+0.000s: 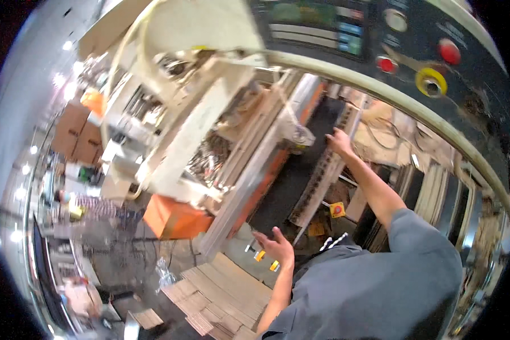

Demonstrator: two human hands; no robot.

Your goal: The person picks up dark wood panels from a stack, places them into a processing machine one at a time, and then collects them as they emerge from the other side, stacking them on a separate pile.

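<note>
Black belt runs lengthwise away from the worker, slanting rightward. Its near end lies just ahead of the left hand, fingers spread and apparently empty. The right hand is nearer, at the far stretch beside the pale rail; I cannot tell whether it grasps anything.

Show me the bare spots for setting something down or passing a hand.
The dark belt looks bare between the silver rail and the dark-dotted beam, this side of the hanging bracket. A smaller pale patch, apparently floor, lies between the rail's lower end and the cardboard sheets. Right of the beam is crowded, with long boards packed side by side.
</note>
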